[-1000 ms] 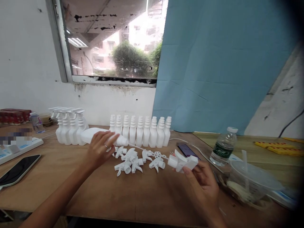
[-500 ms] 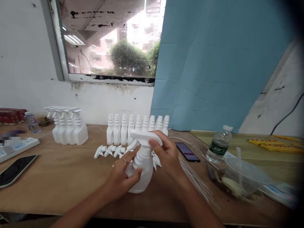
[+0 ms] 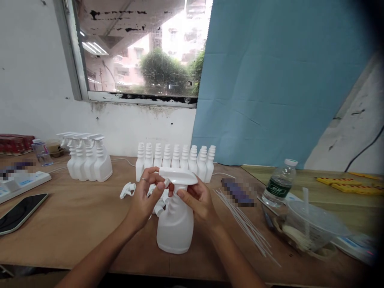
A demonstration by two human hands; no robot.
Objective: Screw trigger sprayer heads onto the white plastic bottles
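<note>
A white spray bottle (image 3: 175, 226) stands upright on the wooden table (image 3: 75, 232) in front of me, with a white trigger head (image 3: 179, 176) on its neck. My left hand (image 3: 144, 200) grips the left side of the trigger head and neck. My right hand (image 3: 196, 200) holds the neck just under the head from the right. Behind stand a row of several headless white bottles (image 3: 177, 160). Loose trigger heads (image 3: 127, 189) lie behind my hands. A group of bottles with heads fitted (image 3: 88, 158) stands at the back left.
Thin white dip tubes (image 3: 249, 224) lie to the right. Further right are a water bottle (image 3: 277, 184), a clear plastic bowl (image 3: 312, 228) and a blurred phone (image 3: 238, 192). At the left lie a dark phone (image 3: 21, 208) and a power strip (image 3: 18, 182).
A second ago my hands were apart, the left on a lying bottle and the right holding a trigger head. Now the bottle stands upright with the head on it and both hands at its neck.
</note>
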